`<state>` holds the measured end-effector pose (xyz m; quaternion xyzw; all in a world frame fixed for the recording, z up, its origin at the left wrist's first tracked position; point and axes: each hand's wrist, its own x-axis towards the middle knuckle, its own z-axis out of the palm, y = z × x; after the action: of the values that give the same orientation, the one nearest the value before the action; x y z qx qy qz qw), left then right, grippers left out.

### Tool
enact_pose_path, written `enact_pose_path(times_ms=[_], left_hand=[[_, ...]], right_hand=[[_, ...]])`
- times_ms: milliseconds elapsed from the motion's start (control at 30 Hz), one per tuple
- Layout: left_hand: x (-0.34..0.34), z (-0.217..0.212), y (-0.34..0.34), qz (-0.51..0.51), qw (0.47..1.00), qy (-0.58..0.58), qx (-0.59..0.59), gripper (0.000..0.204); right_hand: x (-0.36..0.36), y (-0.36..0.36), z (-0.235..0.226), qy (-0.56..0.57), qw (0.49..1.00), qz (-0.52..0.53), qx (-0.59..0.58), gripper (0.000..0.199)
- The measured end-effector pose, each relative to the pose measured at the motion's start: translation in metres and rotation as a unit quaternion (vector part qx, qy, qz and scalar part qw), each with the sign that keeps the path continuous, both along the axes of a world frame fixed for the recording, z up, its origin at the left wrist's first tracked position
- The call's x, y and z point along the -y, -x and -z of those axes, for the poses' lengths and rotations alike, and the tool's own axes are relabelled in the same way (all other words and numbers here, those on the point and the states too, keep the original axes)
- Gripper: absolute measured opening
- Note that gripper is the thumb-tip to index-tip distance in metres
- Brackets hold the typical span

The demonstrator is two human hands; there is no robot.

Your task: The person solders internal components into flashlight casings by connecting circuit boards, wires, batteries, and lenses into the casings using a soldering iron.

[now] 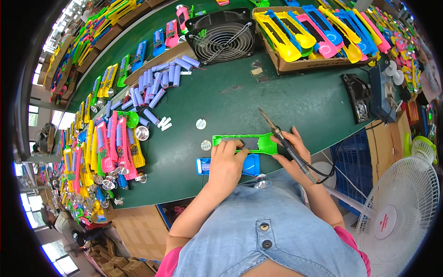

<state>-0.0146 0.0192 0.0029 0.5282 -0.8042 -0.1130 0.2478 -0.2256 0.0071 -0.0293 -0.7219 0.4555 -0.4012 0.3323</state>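
A green plastic flashlight housing (266,144) lies lengthwise before me at the table's near edge, its hollow side up. My left hand (227,159) grips its left part, fingertips reaching into the hollow. In my right hand (295,150) is a soldering iron (290,148), its tip pointing up and away to the left, apart from the housing. The fingers of that hand also touch the housing's wide right end. Just nearer to me is a blue housing (251,165) with a purple battery cell and a silver reflector (262,182), partly hidden by my left hand.
Purple battery cells (157,85) are heaped at the back left, beside a black fan (221,39). Colourful housings fill a cardboard box (295,64) at the back right. Assembled pink and yellow units (115,143) crowd the left. A grey-blue soldering station (385,92) and white fan (392,217) stand right.
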Motion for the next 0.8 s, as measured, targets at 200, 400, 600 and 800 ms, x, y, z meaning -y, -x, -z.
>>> enact_pose_path(times_ms=[200,400,600,800], left_hand=[[-0.004,0.005,0.008,-0.052,0.992,-0.026,-0.116,0.012],[-0.005,0.013,0.004,-0.048,0.984,-0.026,-0.168,0.01],[0.004,0.007,0.003,-0.078,0.993,-0.039,-0.078,0.006],[0.013,0.004,0.0,-0.071,0.995,-0.076,-0.011,0.005]], right_hand=[[0.006,-0.003,0.003,0.026,0.999,-0.021,-0.003,0.058],[0.014,-0.012,0.008,0.097,0.994,-0.047,0.03,0.057],[0.019,-0.008,-0.001,0.131,0.988,-0.086,-0.01,0.052],[0.022,0.012,-0.017,0.091,0.993,-0.05,0.054,0.028]])
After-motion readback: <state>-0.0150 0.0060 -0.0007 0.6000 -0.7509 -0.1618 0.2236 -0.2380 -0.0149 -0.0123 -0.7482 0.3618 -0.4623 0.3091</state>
